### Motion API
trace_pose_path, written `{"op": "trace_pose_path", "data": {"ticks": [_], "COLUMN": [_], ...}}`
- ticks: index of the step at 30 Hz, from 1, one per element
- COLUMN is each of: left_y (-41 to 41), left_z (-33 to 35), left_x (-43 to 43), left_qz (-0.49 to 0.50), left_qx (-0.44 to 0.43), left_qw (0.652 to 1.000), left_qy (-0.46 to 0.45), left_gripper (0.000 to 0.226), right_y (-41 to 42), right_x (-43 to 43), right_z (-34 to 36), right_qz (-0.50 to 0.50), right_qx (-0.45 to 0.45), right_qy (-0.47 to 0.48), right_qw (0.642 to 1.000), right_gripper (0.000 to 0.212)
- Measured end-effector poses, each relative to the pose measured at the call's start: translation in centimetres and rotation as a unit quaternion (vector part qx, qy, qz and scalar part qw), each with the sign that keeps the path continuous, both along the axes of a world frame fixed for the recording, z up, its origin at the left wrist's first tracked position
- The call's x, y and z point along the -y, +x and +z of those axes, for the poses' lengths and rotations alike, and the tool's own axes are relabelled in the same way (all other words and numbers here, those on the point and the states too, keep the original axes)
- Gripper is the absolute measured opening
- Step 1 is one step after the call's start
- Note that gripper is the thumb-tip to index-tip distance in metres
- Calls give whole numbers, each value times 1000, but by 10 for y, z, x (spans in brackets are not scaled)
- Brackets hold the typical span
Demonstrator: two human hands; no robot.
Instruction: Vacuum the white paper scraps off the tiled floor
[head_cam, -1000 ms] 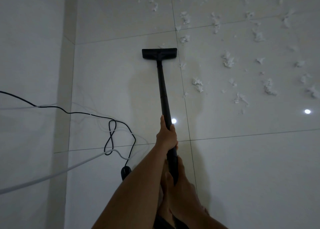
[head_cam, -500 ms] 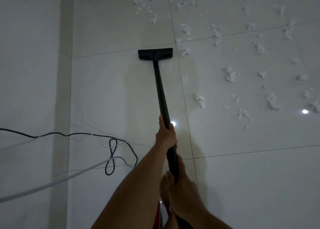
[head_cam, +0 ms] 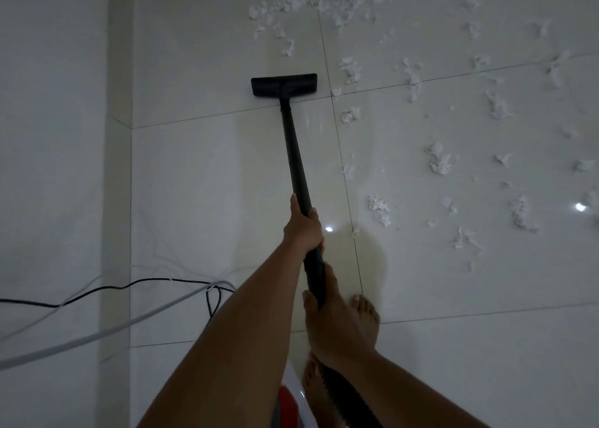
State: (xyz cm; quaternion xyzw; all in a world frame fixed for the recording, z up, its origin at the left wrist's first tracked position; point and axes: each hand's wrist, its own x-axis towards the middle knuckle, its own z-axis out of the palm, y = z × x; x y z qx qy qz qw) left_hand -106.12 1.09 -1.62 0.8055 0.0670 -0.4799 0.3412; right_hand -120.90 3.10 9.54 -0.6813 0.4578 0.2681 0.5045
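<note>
Beside the wall, the nozzle (head_cam: 284, 85) sits at the edge of the paper mess.
Both hands are wrapped tight round the black wand (head_cam: 293, 145): the left hand (head_cam: 303, 230) high up to steer, the right hand (head_cam: 337, 327) lower, near the hose (head_cam: 350, 401), to push. The nozzle lies flat on the floor (head_cam: 210, 184), just left of the scraps (head_cam: 439, 160), which spread ahead and rightward. I judge it is set to work into them. Cables (head_cam: 155, 280) trail left, off its path.
</note>
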Motion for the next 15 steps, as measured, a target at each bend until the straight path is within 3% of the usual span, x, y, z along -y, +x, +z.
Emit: {"op": "trace_pose_path", "data": {"ticks": [7, 15], "left_y": [47, 59], "left_z": [-4, -1], "left_x": [41, 55], "left_qz": [7, 10], "left_qx": [14, 9], "left_qw": [1000, 1000], "left_qy": [13, 23], "left_gripper": [67, 67], "right_y": [47, 60], "right_x": [35, 51], "right_z": [-19, -18], "right_qz": [-68, -65], "right_qx": [5, -9], "right_qy": [73, 91], "right_qw": [995, 994], "right_gripper": [66, 65]}}
